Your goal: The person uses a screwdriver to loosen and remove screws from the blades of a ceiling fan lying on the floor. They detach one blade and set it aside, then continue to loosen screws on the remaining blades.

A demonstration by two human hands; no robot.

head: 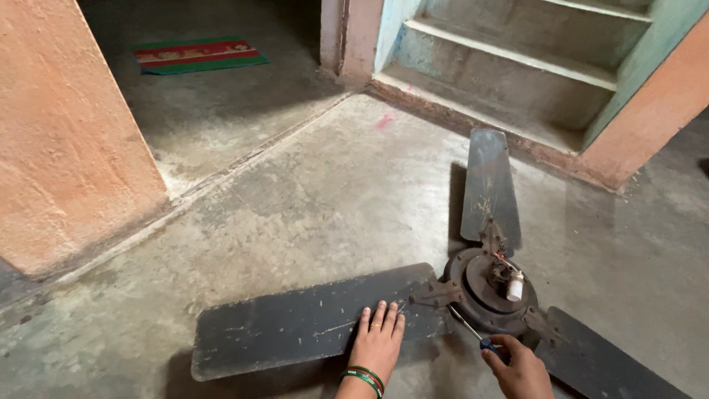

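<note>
Fan (484, 288) flat on floor (310, 185), 3 blades spread. Left hand (378, 341) open, pressing near blade (310, 321) steady. Right hand (521, 367) clamped on screwdriver (473, 332), tip toward hub.

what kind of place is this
Probably the ground floor of a home, by a stairwell: bare concrete floor, painted steps, and a striped doormat in the next room. A dusty ceiling fan lies on the floor.

A bare grey concrete floor (310, 185), stained and scuffed, carries everything. A dusty dark ceiling fan (484, 284) lies flat on it at the near right, its three blades spread outward. Far left, in the shaded doorway, a red-and-green striped mat (198, 54) lies flat on the floor.
</note>
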